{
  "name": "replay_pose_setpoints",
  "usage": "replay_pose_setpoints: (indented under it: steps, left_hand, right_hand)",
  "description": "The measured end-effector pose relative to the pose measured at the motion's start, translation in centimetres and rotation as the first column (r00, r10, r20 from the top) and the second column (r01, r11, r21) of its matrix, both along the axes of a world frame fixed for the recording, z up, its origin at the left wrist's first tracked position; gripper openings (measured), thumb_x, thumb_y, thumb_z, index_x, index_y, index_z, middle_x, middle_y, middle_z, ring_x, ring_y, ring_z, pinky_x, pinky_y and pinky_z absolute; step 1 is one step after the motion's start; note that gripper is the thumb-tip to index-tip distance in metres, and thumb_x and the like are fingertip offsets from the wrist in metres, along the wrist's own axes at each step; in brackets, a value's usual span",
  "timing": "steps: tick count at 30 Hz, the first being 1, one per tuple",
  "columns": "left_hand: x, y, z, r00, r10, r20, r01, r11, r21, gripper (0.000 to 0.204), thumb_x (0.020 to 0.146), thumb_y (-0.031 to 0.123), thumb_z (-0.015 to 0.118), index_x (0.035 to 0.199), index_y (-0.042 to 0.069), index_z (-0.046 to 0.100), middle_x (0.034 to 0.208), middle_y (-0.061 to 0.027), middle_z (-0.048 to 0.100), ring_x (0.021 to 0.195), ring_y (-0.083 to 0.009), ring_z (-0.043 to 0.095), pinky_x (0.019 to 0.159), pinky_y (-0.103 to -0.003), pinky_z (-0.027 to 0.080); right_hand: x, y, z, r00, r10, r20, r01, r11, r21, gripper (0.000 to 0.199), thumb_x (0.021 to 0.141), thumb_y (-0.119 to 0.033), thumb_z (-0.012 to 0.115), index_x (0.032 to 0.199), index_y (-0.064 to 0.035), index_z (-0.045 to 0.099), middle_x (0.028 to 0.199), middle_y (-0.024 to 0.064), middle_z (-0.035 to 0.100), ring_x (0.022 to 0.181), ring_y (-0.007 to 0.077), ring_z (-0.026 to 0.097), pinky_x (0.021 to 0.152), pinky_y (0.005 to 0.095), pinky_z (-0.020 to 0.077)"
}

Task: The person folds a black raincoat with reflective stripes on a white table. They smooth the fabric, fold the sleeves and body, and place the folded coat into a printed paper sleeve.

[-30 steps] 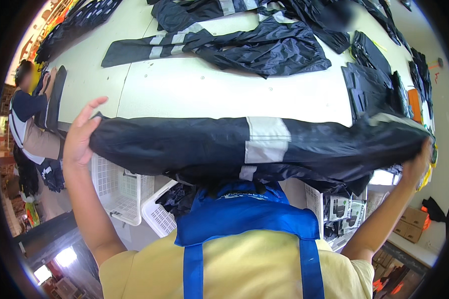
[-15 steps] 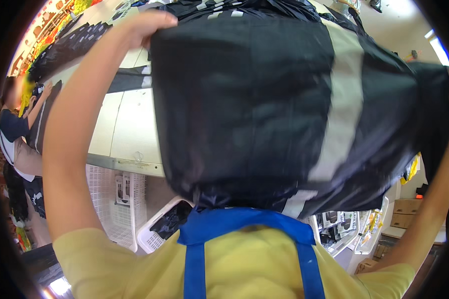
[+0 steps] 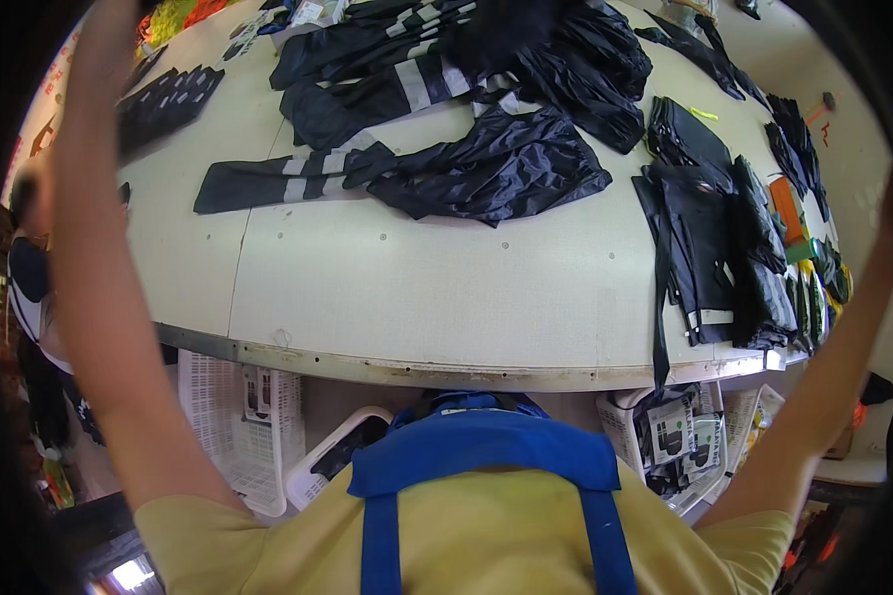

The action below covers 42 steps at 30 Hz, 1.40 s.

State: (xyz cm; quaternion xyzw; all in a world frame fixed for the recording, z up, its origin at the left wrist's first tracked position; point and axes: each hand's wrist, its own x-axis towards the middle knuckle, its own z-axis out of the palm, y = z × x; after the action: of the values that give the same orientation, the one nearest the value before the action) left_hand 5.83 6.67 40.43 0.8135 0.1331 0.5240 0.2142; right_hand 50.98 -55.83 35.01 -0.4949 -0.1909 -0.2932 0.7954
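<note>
The pale surface [image 3: 407,297] is seen spread with black reflective-striped garments [image 3: 437,149]; a folded black stack [image 3: 714,248] lies at its right edge. White baskets [image 3: 238,426] are noted beneath. Both arms are raised out of frame: left hand and right hand are not seen, so their grip cannot be told

The black garment with grey reflective bands that filled the view half a second ago has gone up out of sight above the bench [image 3: 417,288]. Both arms now reach higher, the hands lost beyond the frame's upper edges.
</note>
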Motion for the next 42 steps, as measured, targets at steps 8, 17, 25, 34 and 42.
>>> replay_pose_setpoints:
  steps: [8,17,25,34,42]
  left_hand:
    - [-5.2,-4.3,-31.3,0.938,0.093,-0.333,-0.228,0.89,-0.395,0.03,0.093,0.038,0.057,0.102,0.01,0.062,0.084,-0.0024,0.06,0.078,-0.0104,0.052,0.071,-0.027,0.042]
    - [-14.6,-7.2,-44.1,0.078,0.365,-0.928,-0.608,0.755,0.246,0.024,0.091,0.022,0.057,0.114,0.019,0.06,0.101,-0.0107,0.065,0.1,-0.0309,0.057,0.086,-0.045,0.043]
    - [-0.7,-31.5,-45.4,0.392,-0.707,-0.588,0.525,0.697,-0.488,0.067,0.079,0.014,0.06,0.137,-0.006,0.033,0.136,-0.0266,0.044,0.13,-0.0372,0.041,0.109,-0.043,0.032]
    - [-1.6,-35.4,-48.0,0.335,-0.397,-0.855,0.619,0.776,-0.118,0.07,0.08,0.038,0.067,0.141,0.016,0.041,0.15,-0.0113,0.032,0.14,-0.0286,0.026,0.112,-0.054,0.019]
    - [-1.5,-34.6,-47.7,0.142,-0.589,-0.796,0.484,0.742,-0.463,0.069,0.083,0.043,0.062,0.137,0.004,0.042,0.144,-0.0202,0.037,0.134,-0.0341,0.034,0.112,-0.037,0.025]
  right_hand:
    - [-10.7,0.1,-31.3,0.609,0.693,-0.386,-0.59,0.721,0.363,0.034,0.095,-0.028,0.054,0.12,-0.006,0.056,0.126,0.0142,0.056,0.115,0.0279,0.052,0.096,0.0407,0.0461]
    - [-26.9,3.2,-41.8,0.325,0.102,-0.94,-0.54,0.836,-0.096,0.036,0.094,-0.026,0.053,0.124,-0.0044,0.054,0.129,0.0156,0.054,0.118,0.028,0.051,0.098,0.0389,0.044]
    - [-39.8,-6.7,-36.0,0.422,-0.347,-0.838,-0.631,0.551,-0.546,0.039,0.094,-0.024,0.053,0.127,-0.003,0.052,0.131,0.0168,0.053,0.12,0.0281,0.05,0.1,0.0373,0.0422]
    - [-43.2,-4.9,-26.1,0.624,-0.513,-0.589,-0.673,0.03,-0.739,0.042,0.094,-0.022,0.052,0.131,-0.0014,0.049,0.133,0.0182,0.051,0.123,0.0281,0.049,0.102,0.0354,0.0402]
    - [-37.0,15.9,-22.5,0.508,0.563,-0.652,-0.84,0.155,-0.521,0.056,0.078,0.009,0.053,0.132,-0.0068,0.051,0.13,0.0081,0.052,0.12,0.0178,0.048,0.098,0.0308,0.0401]
